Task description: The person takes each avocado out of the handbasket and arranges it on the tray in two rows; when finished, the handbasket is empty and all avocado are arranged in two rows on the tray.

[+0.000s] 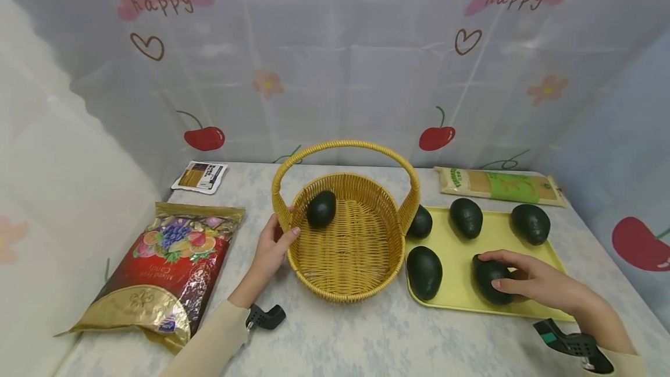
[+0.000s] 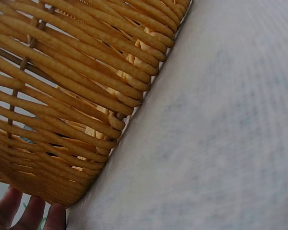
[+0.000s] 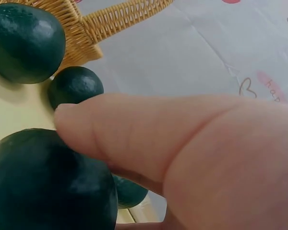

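A yellow wicker basket (image 1: 342, 298) with a tall arched handle stands mid-table, one dark green avocado (image 1: 321, 209) inside it. My left hand (image 1: 271, 243) grips its left side near the handle base, thumb over the rim; in the left wrist view its fingertips (image 2: 31, 213) touch the woven wall. On a yellow tray (image 1: 450, 301) to the right, several more avocados (image 1: 424, 273) lie apart. My right hand (image 1: 528, 278) holds the tray's front avocado (image 1: 487, 281) between thumb and fingers. The right wrist view shows the thumb (image 3: 134, 129) against that avocado (image 3: 48, 182); most other fingers are hidden there.
A red and gold candy bag (image 1: 173, 272) lies at the left, with a small white packet (image 1: 200, 177) behind it. Behind the tray is a long flat package (image 1: 499, 185) with a green label. A printed curtain (image 1: 340, 74) rises along the table's back edge.
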Motion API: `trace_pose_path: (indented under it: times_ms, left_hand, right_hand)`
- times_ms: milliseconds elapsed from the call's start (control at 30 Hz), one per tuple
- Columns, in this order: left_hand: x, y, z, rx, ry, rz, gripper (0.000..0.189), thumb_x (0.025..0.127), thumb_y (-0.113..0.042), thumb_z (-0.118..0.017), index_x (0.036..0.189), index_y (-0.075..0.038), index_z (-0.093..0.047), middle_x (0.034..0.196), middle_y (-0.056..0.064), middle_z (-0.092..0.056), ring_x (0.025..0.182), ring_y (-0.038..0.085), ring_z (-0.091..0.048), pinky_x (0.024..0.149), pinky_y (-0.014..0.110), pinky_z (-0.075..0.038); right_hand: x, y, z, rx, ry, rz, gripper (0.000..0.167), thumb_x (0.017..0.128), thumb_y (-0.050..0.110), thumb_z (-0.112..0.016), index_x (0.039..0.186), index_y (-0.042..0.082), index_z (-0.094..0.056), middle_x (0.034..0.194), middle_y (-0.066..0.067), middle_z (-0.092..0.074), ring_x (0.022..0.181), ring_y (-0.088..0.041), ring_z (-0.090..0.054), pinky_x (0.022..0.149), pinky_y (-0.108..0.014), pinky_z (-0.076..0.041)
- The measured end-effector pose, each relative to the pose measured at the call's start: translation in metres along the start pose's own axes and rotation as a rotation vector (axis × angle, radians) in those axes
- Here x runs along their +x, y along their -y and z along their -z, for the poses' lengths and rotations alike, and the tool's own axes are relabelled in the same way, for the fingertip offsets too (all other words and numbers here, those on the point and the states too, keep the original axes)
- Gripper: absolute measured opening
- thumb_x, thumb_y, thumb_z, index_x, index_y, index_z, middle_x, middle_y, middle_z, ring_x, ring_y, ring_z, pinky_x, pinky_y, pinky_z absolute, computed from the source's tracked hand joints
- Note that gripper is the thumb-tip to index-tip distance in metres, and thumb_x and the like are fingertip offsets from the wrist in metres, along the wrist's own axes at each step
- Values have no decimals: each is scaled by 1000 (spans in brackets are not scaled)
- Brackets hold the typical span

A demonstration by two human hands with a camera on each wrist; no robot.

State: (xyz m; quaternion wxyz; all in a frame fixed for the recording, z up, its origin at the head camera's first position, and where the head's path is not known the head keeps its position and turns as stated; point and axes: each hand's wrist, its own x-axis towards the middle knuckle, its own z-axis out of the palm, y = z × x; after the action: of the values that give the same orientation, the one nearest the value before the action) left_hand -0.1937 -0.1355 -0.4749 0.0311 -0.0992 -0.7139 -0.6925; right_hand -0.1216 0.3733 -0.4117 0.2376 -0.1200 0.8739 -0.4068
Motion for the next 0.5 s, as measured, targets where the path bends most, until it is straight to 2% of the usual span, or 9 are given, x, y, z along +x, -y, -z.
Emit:
trace_pose_path:
  times_ms: [133,233,400,500]
  left_hand:
    - [-2,-1,1,-1,-9,7,54,101,-4,-58,153,-5,-42,154,21,-45,121,14,-57,89,15,-50]
    - [-1,-1,1,-3,-5,6,54,101,-4,-58,153,-5,-42,155,20,-44,124,17,-56,89,15,-50]
    - [-2,-1,-2,-4,2,12,55,101,-4,-58,153,-5,-41,157,19,-44,129,21,-53,91,15,-49]
    - [-3,0,-1,-7,3,13,54,101,-4,-58,153,-5,-41,156,20,-44,127,18,-54,91,15,-49]
  right_hand:
    - [1,1,-2,4,-13,-4,55,101,19,-62,146,-6,-42,148,-45,-35,113,-28,-64,71,-39,-60]
    - [1,1,-1,17,-14,-9,55,102,18,-61,146,-8,-41,148,-46,-33,113,-41,-64,71,-41,-61]
    - [-2,2,-1,9,-31,-17,57,102,19,-61,148,-8,-39,149,-45,-33,112,-44,-66,72,-43,-61]
    - [-2,3,-2,1,-52,-20,59,102,19,-61,150,-7,-38,150,-45,-34,114,-48,-65,74,-44,-62]
